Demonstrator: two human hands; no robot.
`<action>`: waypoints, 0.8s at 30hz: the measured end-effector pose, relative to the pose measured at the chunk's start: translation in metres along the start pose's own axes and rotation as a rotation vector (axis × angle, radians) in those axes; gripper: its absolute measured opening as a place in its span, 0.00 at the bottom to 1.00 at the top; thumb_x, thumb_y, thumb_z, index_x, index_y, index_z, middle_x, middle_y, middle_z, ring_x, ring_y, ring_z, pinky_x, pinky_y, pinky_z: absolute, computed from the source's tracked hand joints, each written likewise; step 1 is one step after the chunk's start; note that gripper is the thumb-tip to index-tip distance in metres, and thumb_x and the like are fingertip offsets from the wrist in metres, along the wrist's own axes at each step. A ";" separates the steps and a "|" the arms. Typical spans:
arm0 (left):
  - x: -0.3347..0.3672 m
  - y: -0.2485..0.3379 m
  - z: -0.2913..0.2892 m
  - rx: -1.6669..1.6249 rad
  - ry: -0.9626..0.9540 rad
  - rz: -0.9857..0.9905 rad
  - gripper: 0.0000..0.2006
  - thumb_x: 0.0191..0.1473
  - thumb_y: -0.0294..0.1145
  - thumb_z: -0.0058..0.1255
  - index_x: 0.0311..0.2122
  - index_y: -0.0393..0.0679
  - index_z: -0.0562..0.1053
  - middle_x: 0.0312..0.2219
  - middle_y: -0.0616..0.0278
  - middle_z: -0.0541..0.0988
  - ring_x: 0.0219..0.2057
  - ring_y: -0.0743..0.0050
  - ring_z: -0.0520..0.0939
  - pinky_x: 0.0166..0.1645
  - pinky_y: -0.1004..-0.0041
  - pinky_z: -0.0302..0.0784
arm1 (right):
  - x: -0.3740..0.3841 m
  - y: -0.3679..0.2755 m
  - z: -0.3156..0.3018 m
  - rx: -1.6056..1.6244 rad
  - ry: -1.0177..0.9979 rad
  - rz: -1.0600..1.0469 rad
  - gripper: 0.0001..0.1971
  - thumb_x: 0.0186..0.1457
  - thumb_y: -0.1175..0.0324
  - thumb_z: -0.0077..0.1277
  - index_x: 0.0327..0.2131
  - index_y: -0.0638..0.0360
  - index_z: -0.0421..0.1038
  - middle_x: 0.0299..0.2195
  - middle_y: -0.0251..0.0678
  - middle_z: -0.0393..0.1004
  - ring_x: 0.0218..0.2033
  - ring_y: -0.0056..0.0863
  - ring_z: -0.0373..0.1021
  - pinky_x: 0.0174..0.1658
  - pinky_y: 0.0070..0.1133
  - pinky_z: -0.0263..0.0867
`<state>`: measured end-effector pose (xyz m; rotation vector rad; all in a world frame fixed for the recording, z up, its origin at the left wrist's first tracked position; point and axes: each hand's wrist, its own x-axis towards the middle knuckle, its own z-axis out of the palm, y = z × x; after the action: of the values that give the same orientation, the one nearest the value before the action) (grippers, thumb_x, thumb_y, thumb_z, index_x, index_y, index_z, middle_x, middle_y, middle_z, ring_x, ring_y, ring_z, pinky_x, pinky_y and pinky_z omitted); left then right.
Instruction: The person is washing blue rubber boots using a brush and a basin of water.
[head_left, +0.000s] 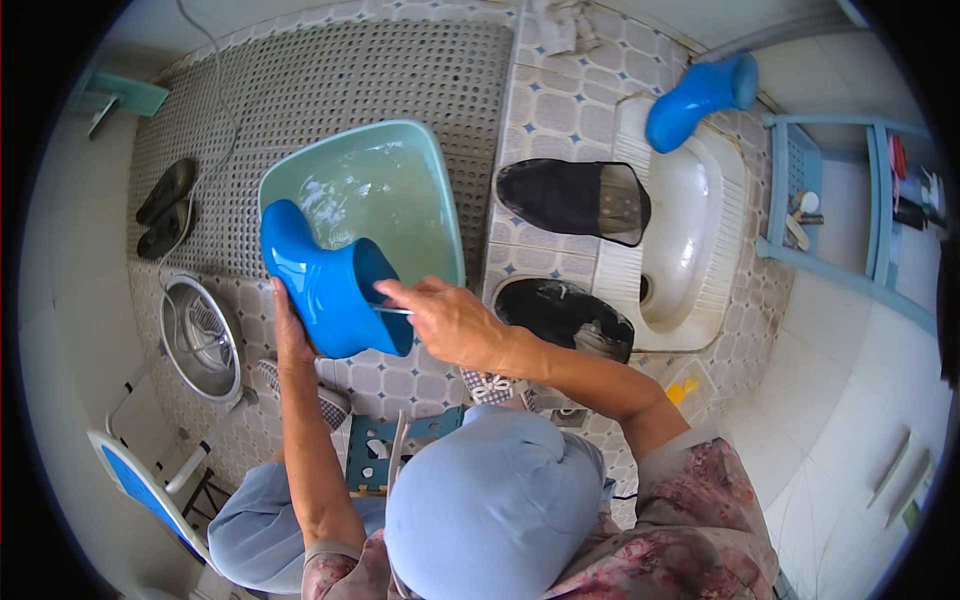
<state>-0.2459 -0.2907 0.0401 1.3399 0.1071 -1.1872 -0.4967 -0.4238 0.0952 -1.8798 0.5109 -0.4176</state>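
Note:
A glossy blue rain boot [325, 290] lies tilted over the near left rim of a pale green basin [450, 180] of water, its opening facing right. Around the boot's underside and left side wraps my left hand [292, 322], fingers partly hidden behind it. At the boot's opening, my right hand [450, 318] grips a thin pale handle [390, 309] that reaches inside. Whatever is on the handle's far end is hidden by the boot. The matching blue boot [700, 100] rests at the back right, beside the squat toilet.
Two black shoes [550, 195] lie between the basin and the squat toilet [685, 240]. A steel bowl [205, 340] and dark shoes [165, 205] are at left, near a grey perforated mat [400, 70]. A blue shelf rack [880, 200] stands right; a teal stool [430, 428] is near my legs.

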 end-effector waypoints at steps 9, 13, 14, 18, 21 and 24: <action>0.005 0.009 -0.011 0.061 0.013 0.072 0.35 0.62 0.62 0.38 0.62 0.43 0.60 0.54 0.54 0.73 0.51 0.60 0.77 0.56 0.60 0.75 | 0.001 0.005 0.001 0.243 0.112 0.095 0.23 0.49 0.80 0.52 0.51 0.66 0.66 0.42 0.50 0.76 0.41 0.43 0.74 0.44 0.31 0.70; 0.000 0.015 -0.011 0.082 0.018 0.100 0.34 0.62 0.61 0.38 0.62 0.43 0.60 0.54 0.55 0.73 0.52 0.60 0.77 0.56 0.60 0.75 | 0.000 0.003 -0.003 0.786 -0.072 0.422 0.19 0.51 0.78 0.54 0.49 0.67 0.70 0.46 0.50 0.75 0.42 0.42 0.75 0.46 0.28 0.69; 0.000 0.017 -0.012 0.075 0.027 0.124 0.34 0.62 0.61 0.38 0.62 0.43 0.61 0.54 0.55 0.73 0.52 0.60 0.77 0.56 0.61 0.74 | -0.001 0.005 -0.002 0.722 -0.017 0.351 0.17 0.51 0.78 0.54 0.47 0.65 0.73 0.46 0.47 0.76 0.40 0.41 0.75 0.46 0.27 0.69; -0.006 0.026 -0.012 0.105 0.055 0.105 0.34 0.62 0.61 0.38 0.62 0.43 0.61 0.54 0.55 0.73 0.51 0.60 0.77 0.56 0.61 0.74 | -0.001 0.007 0.001 0.402 -0.031 0.249 0.13 0.52 0.77 0.55 0.42 0.59 0.77 0.44 0.41 0.78 0.46 0.40 0.72 0.45 0.24 0.70; -0.015 0.031 0.000 0.114 0.055 0.113 0.34 0.62 0.61 0.38 0.61 0.41 0.62 0.53 0.55 0.73 0.50 0.62 0.78 0.55 0.62 0.75 | 0.001 0.013 0.021 0.328 0.108 0.100 0.08 0.52 0.73 0.55 0.35 0.53 0.81 0.41 0.35 0.79 0.56 0.42 0.64 0.52 0.30 0.66; -0.013 0.029 -0.013 0.110 0.028 0.081 0.37 0.61 0.63 0.39 0.60 0.37 0.62 0.52 0.53 0.74 0.49 0.60 0.78 0.54 0.63 0.76 | 0.012 0.004 0.038 -0.200 0.133 -0.212 0.10 0.51 0.71 0.53 0.38 0.51 0.79 0.39 0.39 0.79 0.62 0.45 0.56 0.57 0.43 0.54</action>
<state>-0.2249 -0.2794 0.0645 1.4442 0.0078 -1.1191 -0.4678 -0.4011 0.0789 -2.1187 0.4556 -0.6553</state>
